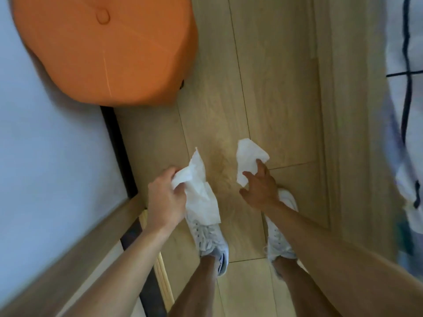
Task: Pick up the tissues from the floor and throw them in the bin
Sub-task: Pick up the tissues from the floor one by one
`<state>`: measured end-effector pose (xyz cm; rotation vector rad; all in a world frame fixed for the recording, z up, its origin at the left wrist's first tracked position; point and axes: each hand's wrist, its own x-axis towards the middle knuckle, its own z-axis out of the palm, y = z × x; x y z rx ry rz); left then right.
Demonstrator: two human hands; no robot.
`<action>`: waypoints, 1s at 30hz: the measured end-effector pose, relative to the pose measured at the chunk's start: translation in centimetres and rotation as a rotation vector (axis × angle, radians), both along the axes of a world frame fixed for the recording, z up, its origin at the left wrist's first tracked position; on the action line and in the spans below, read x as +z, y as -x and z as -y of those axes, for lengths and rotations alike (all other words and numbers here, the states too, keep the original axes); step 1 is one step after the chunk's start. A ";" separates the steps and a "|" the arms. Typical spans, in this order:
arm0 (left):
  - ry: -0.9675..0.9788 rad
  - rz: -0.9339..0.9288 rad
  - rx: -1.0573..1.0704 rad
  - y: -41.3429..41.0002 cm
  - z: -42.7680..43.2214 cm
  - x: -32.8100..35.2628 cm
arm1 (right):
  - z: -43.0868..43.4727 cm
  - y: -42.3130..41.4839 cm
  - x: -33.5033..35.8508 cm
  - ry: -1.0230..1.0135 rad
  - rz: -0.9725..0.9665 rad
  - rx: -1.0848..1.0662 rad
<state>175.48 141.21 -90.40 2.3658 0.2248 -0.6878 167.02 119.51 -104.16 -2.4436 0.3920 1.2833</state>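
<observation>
**A tissue in each hand, over the wooden floor**

The person stands bent over the pale wooden floor, both bare arms reaching down in front of a pair of white sneakers. I take those sneakers as my mark for everything else.

The left hand hangs just above and to the left of the left sneaker. Its fingers are curled closed around one end of a white tissue, bunching it in the fist. The rest of that tissue trails loose: one point sticks out away from the sneakers, and a broad flap droops over the toe of the left sneaker and hides it.

The right hand hovers over the toe of the right sneaker. Its fingers are spread, with the thumb and fingertips nipping the near edge of a second tissue. This tissue is crumpled and sits just beyond the sneaker's toe; from where I look I cannot tell whether it rests on the boards or is lifted clear of them.

The two tissues are apart, with a bare strip of floor between them.

Well beyond the sneakers and to the left sits a round orange pouffe with a button in its top. A pale wall panel with a dark edge strip runs along the left of the sneakers. To their right, a white fabric with dark grid lines hangs at the edge of view, blurred.
</observation>
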 end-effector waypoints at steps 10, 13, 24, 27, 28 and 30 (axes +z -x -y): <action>-0.003 0.016 0.094 -1.8 1.4 3.3 | 0.3 -5.0 6.7 -0.218 0.282 -0.360; 0.106 0.046 0.215 -4.5 4.5 8.4 | 1.0 -9.8 16.1 -0.471 0.397 -0.714; 0.661 0.195 0.443 -21.0 15.0 30.4 | 6.8 -29.5 43.3 -0.865 0.583 -0.682; 0.651 0.268 0.440 -25.2 14.4 33.0 | 7.0 -34.4 46.4 -0.877 0.529 -0.604; 0.654 0.290 0.442 -26.6 13.9 33.4 | 6.8 -36.0 47.1 -0.886 0.507 -0.585; 0.636 0.304 0.434 -29.1 13.0 33.6 | 5.9 -38.8 47.8 -0.888 0.466 -0.562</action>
